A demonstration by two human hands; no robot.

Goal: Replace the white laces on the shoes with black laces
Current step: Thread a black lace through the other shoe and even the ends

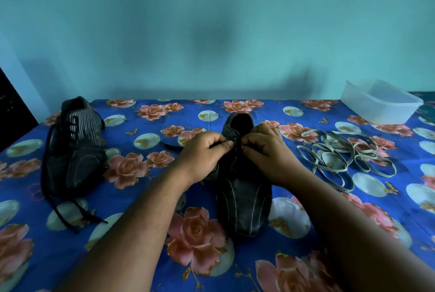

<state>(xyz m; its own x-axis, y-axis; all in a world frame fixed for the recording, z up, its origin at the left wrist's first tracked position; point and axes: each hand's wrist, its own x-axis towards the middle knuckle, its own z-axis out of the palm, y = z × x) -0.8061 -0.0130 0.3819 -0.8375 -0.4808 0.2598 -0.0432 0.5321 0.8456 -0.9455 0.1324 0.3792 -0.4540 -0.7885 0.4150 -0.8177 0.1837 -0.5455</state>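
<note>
A black shoe (244, 202) stands in the middle of the flowered cloth, toe toward me. My left hand (204, 153) and my right hand (266, 153) meet over its upper eyelets, each pinching a piece of the black lace (237, 144) at the tongue. Part of that lace trails left behind my left hand. A second black shoe (75, 150) lies on the left with black laces threaded; its loose ends (70, 216) spill toward me. The removed white laces (341, 153) lie in a tangled heap to the right of my right hand.
A clear plastic container (381, 103) sits at the far right against the teal wall. The blue cloth with pink roses (141, 197) covers the whole surface. A dark object (11, 108) stands at the left edge.
</note>
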